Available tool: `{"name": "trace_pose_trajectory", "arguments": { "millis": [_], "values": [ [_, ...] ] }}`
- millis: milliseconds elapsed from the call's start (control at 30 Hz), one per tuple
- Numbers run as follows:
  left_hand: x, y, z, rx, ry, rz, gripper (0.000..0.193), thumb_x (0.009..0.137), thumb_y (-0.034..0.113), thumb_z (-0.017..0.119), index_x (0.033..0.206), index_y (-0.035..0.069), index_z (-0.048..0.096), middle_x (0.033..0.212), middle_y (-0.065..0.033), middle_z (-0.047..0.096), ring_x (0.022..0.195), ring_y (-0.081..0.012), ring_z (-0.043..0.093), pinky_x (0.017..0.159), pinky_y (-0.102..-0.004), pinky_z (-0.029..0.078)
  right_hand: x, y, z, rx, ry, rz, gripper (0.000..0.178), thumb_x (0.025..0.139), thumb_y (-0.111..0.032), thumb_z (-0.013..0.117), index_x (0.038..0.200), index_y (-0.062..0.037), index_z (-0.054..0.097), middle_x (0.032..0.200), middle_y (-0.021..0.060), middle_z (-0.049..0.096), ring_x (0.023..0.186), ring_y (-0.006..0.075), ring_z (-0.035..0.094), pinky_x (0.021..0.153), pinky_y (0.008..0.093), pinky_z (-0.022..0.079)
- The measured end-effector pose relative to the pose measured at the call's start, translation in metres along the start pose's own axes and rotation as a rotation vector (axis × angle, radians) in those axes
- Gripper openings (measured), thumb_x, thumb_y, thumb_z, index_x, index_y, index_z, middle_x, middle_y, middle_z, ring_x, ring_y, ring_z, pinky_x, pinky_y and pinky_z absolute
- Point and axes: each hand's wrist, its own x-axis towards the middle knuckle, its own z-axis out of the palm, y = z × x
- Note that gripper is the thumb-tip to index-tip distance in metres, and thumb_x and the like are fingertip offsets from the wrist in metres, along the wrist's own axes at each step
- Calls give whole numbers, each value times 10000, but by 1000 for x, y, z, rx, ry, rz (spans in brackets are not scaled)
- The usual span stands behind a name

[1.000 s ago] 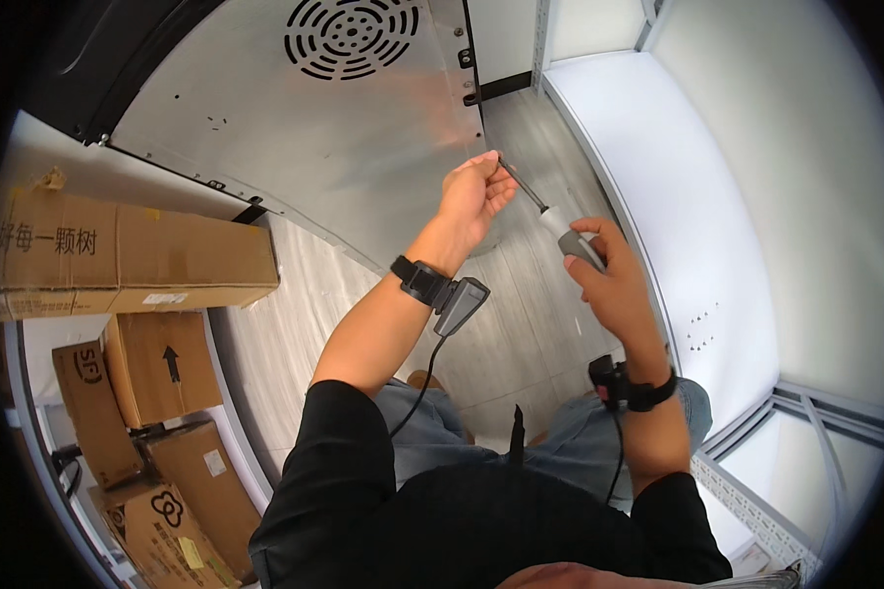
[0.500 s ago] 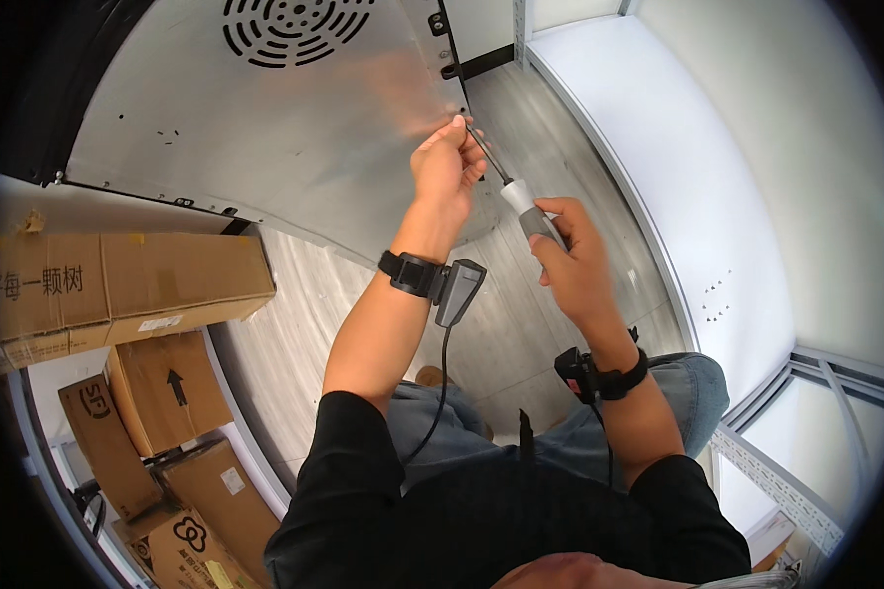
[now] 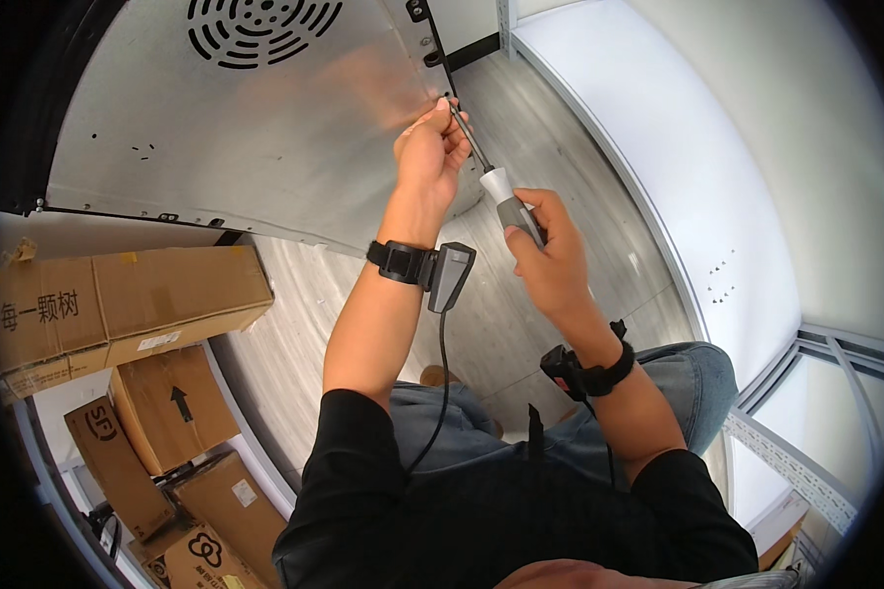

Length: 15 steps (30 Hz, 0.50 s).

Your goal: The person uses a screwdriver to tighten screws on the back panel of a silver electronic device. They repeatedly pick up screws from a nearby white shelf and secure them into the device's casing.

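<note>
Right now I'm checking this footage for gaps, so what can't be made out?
All in the head view:
Tip of the screwdriver: too small and masked by the left hand.
Its handle's butt end: covered by the right hand.
Top of the round vent: cut off by the upper edge.
Bits on the white shelf: too small to identify.

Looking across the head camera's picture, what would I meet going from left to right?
Cardboard box with an arrow, left grip, screwdriver, right grip, small scattered pieces on a white shelf.
</note>
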Motion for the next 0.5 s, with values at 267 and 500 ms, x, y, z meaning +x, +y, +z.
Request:
{"name": "trace_pose_trajectory", "arguments": {
  "millis": [267, 500],
  "values": [
    [1, -2, 6, -20, 32, 29, 130, 915, 167, 576, 905, 41, 603, 750, -43, 626, 595, -106, 567, 518, -204, 469, -2, 6, 7, 39, 21, -30, 343, 808, -102, 579, 1131, -21, 499, 786, 131, 607, 636, 203, 578, 594, 330, 441],
    [9, -2, 2, -61, 35, 6, 115, 910, 153, 579, 893, 41, 598, 743, -55, 631, 584, -113, 573, 493, -210, 456, 3, 9, 5, 23, 20, -24, 357, 801, -112, 590, 1136, -24, 507, 719, 134, 594, 599, 213, 571, 576, 328, 437]
  ]
}}
